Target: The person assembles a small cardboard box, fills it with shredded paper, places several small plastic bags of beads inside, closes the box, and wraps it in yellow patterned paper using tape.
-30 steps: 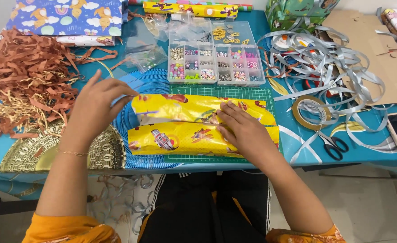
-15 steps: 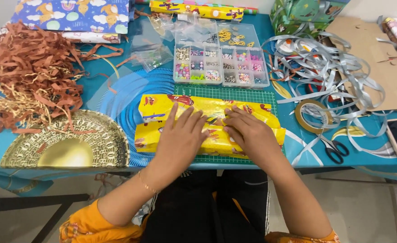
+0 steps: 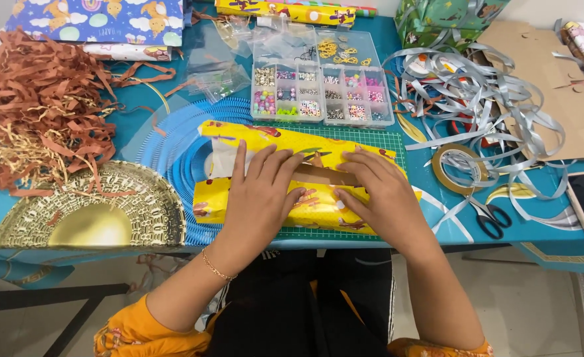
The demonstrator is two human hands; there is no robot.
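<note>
This is a home craft corner set up for gift wrapping. The bench (image 3: 173,119) with its teal cover is crowded with a clear plastic compartment box of beads (image 3: 322,92), a heap of brown shredded paper (image 3: 37,99), tangled silver ribbon (image 3: 497,106), a tape roll (image 3: 460,168), black-handled scissors (image 3: 490,215) and a green cutting mat (image 3: 371,135). Pale tiled floor (image 3: 543,304) shows below.

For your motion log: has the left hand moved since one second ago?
Yes. The left hand moved right, away from the gold plate, onto the yellow wrapped box.

light: bright, even | shadows: faint | glare: gold plate (image 3: 93,221) | focus: sharp | edges: slightly bowed
</note>
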